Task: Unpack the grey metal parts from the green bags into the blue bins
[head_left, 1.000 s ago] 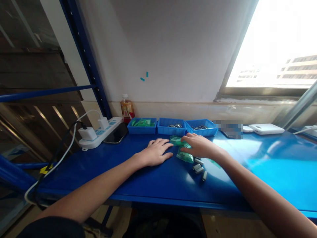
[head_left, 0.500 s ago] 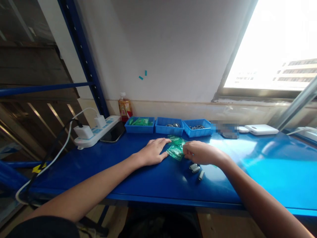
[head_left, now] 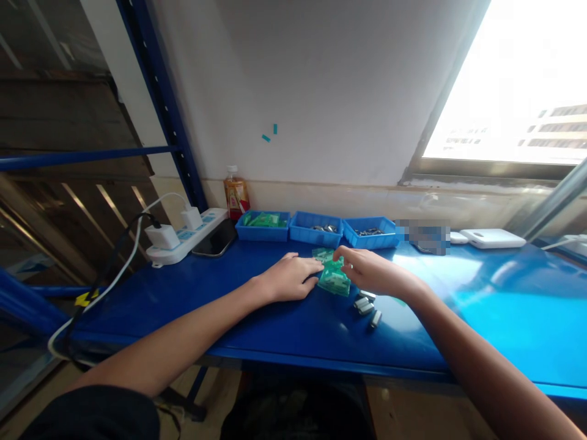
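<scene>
My left hand [head_left: 290,278] lies on the blue bench [head_left: 257,324], its fingertips touching the left edge of a small pile of green plastic bags [head_left: 333,278]. Pinching the top of that pile from the right is my right hand [head_left: 371,272], fingers closed on a bag. Three small grey metal parts [head_left: 367,307] lie on the bench just in front of my right wrist. Behind the pile stand three blue bins: one with green bags [head_left: 262,225], one with metal parts [head_left: 320,228], one with dark small parts [head_left: 369,232].
A white power strip [head_left: 186,240] with chargers and cables sits at the back left, a dark phone [head_left: 214,242] beside it. A drink bottle [head_left: 236,195] stands by the wall. White flat devices [head_left: 491,237] lie at the back right. Blue rack posts rise at left.
The head view shifted slightly. My right hand went from lying over the bags to pinching one at the pile's top; my left hand closed in on the pile's left edge.
</scene>
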### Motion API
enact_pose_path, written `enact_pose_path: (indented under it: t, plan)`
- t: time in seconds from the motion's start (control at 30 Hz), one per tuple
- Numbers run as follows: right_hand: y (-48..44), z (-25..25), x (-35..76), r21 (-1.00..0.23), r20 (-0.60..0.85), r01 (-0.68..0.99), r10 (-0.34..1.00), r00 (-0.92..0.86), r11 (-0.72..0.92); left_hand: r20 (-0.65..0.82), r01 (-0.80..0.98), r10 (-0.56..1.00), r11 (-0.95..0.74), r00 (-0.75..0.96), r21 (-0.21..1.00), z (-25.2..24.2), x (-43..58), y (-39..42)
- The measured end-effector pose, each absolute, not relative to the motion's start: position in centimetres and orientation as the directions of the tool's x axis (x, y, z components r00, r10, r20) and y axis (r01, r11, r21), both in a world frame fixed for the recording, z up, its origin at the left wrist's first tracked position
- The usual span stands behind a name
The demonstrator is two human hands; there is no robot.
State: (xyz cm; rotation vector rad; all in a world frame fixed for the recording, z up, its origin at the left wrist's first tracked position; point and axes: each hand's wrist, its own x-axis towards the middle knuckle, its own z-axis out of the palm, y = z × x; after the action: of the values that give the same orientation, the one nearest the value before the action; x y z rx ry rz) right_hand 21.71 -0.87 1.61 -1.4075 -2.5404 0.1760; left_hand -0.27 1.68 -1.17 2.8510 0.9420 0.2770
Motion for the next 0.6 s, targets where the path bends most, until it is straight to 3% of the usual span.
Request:
enact_pose_path:
  t: [0.37,0.53,0.6]
  plan:
    - [1.2,-0.3,21.9,-0.238,0.326,0.835,0.851,-0.413,0.496,0.194,0.547,0.578,-0.815,0.793,0.19,-0.8,-0.8,1.5]
    - [3.8,-0.7,23.1,-0.129,0.556,0.93,0.802,-0.221,0.346,0.421,0.635,0.625,-0.76,0.658,0.137,-0.6,-1.4,3.6]
    - [5.2,-1.1,23.8,-0.159,0.606,0.954,0.788,-0.11,0.255,0.499,0.705,0.66,-0.697,0.562,0.128,-0.6,-1.6,5.2]
